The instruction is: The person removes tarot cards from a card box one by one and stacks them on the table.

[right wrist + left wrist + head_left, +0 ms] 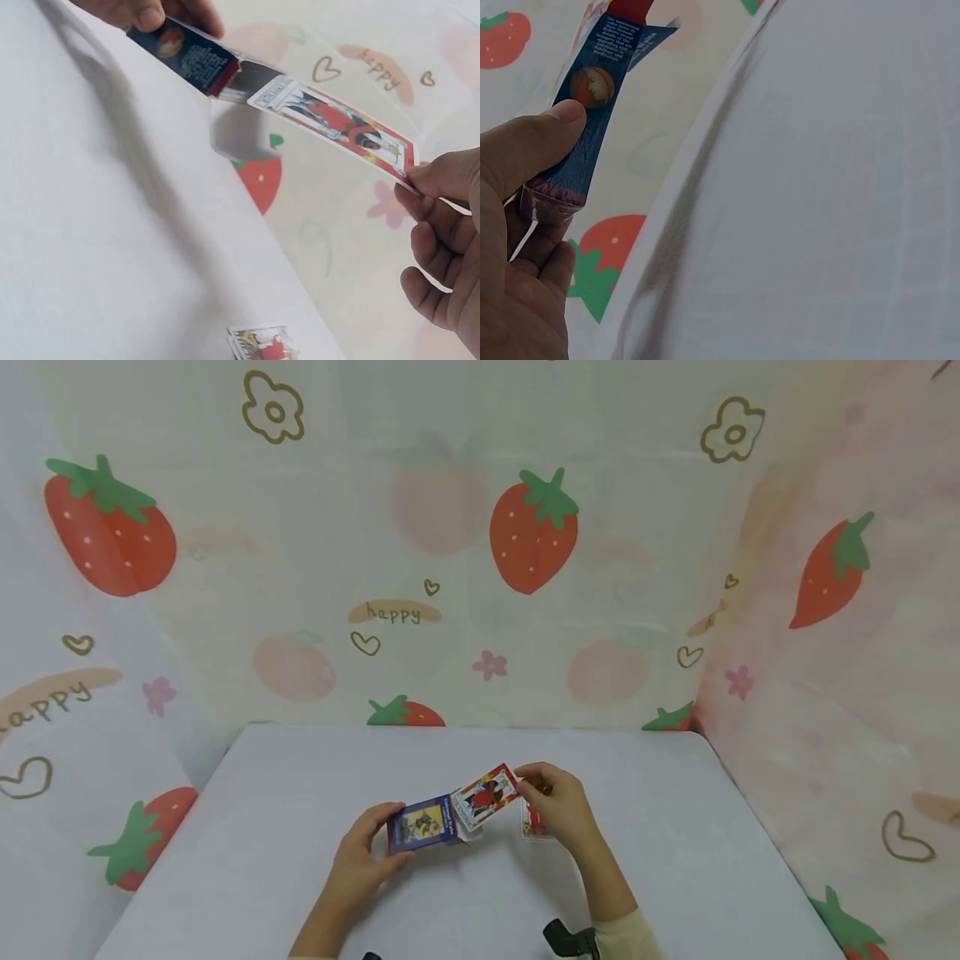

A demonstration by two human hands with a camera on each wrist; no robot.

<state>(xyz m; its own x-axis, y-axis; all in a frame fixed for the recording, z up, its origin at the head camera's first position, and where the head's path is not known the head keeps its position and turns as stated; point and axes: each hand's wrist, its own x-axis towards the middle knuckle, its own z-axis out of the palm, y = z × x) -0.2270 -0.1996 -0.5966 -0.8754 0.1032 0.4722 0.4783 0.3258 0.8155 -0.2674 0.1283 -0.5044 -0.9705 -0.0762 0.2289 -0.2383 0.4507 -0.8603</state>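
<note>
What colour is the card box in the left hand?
Dark blue card box, clearest in the left wrist view.

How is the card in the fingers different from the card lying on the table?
The held card is pinched by the right hand in the air, half out of the blue card box; the lying card rests flat on the table, untouched. Both show red pictures with white borders.

Dark blue box (422,823), red-bordered card (487,795), seemingly pale lilac table (675,860), strawberry-print backdrop (533,531).
</note>
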